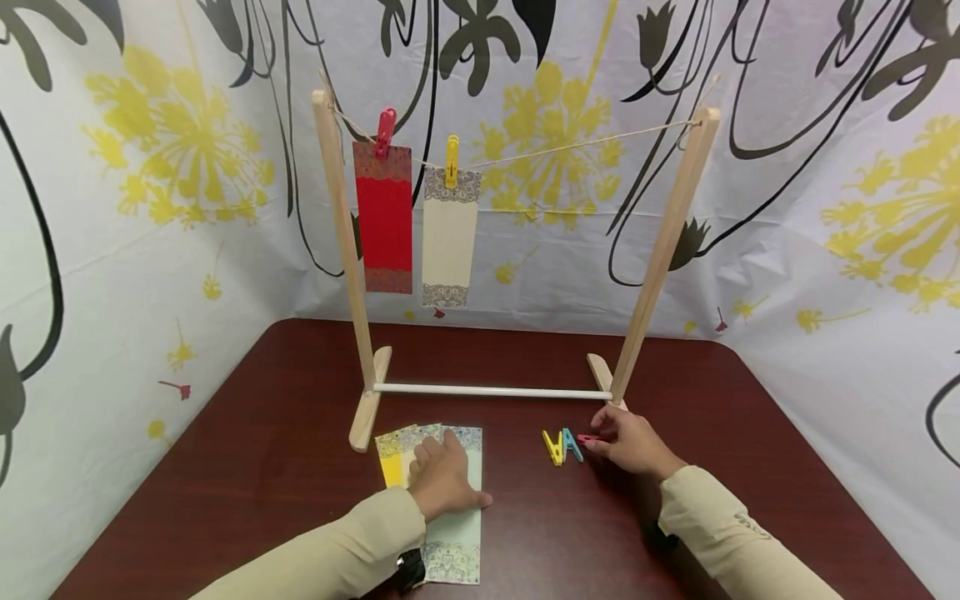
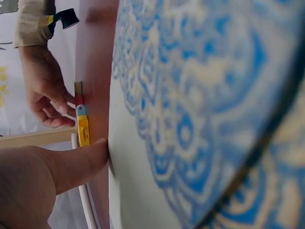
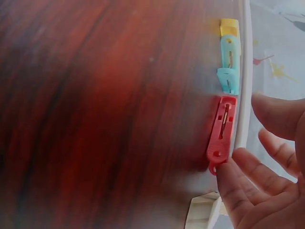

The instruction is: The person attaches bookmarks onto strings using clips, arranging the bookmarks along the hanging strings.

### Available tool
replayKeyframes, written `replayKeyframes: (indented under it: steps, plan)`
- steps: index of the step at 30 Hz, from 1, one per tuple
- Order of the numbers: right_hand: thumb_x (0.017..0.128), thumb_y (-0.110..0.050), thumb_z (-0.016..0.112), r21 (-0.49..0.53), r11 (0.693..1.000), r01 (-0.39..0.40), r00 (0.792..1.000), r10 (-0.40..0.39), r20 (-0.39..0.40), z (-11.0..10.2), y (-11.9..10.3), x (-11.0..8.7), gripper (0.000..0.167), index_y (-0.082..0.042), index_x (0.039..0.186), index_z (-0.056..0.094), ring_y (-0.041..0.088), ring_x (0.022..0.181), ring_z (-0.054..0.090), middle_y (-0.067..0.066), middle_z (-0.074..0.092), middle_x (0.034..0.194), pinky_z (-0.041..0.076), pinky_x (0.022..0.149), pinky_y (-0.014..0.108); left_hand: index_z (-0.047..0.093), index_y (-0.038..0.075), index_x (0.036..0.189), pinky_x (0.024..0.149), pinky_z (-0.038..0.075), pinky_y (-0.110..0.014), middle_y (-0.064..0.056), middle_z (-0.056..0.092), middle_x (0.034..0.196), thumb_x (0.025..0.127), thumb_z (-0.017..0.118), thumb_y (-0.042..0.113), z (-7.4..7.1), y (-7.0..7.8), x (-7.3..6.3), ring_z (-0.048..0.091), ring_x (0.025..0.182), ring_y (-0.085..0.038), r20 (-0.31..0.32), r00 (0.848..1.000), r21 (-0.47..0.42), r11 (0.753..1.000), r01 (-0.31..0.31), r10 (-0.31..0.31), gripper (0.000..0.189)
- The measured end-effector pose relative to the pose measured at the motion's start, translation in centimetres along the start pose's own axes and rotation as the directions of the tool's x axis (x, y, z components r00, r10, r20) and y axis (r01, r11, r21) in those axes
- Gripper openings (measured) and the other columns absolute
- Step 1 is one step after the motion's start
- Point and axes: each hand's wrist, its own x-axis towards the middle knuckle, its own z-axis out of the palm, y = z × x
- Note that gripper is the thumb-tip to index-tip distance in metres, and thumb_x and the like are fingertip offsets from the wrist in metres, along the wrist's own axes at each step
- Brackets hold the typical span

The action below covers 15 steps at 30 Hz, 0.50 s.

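Observation:
My left hand (image 1: 444, 479) rests on a fanned group of patterned paper strips: a pale green one (image 1: 457, 542) on top, with cream and yellow (image 1: 391, 468) ones showing beneath. In the left wrist view its thumb (image 2: 81, 164) lies straight at the edge of the pale strip. My right hand (image 1: 633, 442) is at a red clothespin (image 3: 221, 131) on the table. One fingertip is right at the pin's lower end in the right wrist view, and the thumb stands apart from it. Beside the red pin are a light blue clothespin (image 1: 572, 445) and a yellow clothespin (image 1: 553, 447).
Behind the hands stands a wooden frame with two posts (image 1: 660, 242), a white bottom rod (image 1: 487, 390) and a string (image 1: 570, 152). A red strip (image 1: 386, 225) and a cream strip (image 1: 448, 242) hang by a red clip (image 1: 386, 133) and a yellow clip (image 1: 452, 162).

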Motion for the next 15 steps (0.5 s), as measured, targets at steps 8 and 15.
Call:
replayKeyframes:
  steps: [8,15]
  plan:
    - [0.076,-0.005,0.082,-0.005,1.0,-0.004,0.999,0.004,0.038,-0.14,0.36,-0.14,0.028,-0.005,0.092,0.059,0.022,0.085,0.067,0.006,0.068,0.088,0.052,0.07,0.036,0.045,-0.004,0.126,0.078,0.036,-0.051,-0.025,0.044,0.101,0.055,0.094,0.031,-0.31,0.34,-0.02,0.04,0.097,-0.039,0.013,1.0,0.004,1.0,-0.023,0.023,0.093]
    - [0.071,-0.004,0.084,-0.112,0.993,0.026,0.999,-0.021,0.046,-0.18,0.3,-0.02,0.032,-0.006,0.092,0.06,0.018,0.076,0.061,0.004,0.063,0.082,0.05,0.067,0.036,0.042,0.005,0.129,0.078,0.042,-0.058,-0.033,0.039,0.119,0.051,0.096,0.022,-0.43,0.27,0.21,0.046,0.097,-0.047,-0.038,0.999,-0.042,0.999,0.004,-0.005,0.097]
